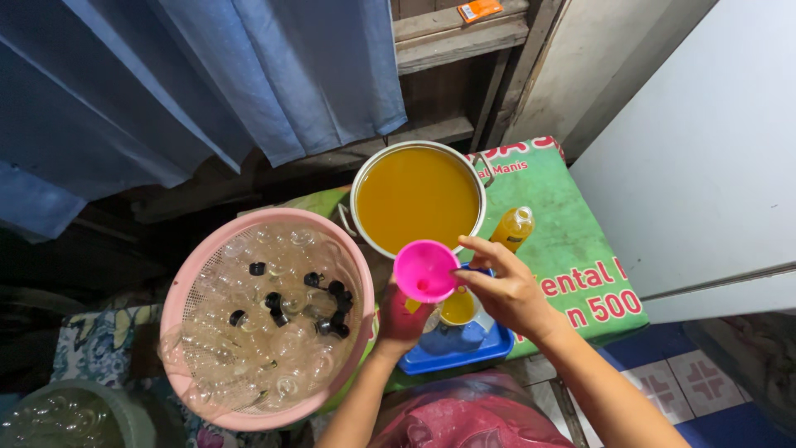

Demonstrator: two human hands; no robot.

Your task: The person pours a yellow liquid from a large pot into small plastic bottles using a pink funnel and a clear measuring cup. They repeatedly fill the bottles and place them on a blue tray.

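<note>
My right hand pinches the rim of a bright pink funnel. Beneath the funnel, my left hand is wrapped around something, likely a bottle, which the funnel and fingers hide. Just behind the funnel stands a large metal pot full of orange-yellow liquid. A small cup of the same liquid rests in a blue tray under my right hand. A filled, capped bottle stands right of the pot.
A pink basket of several empty clear bottles with black caps sits at the left. A green bowl of more bottles is at the lower left. Blue curtain hangs behind; a white panel stands at the right. Pink plastic bag lies below.
</note>
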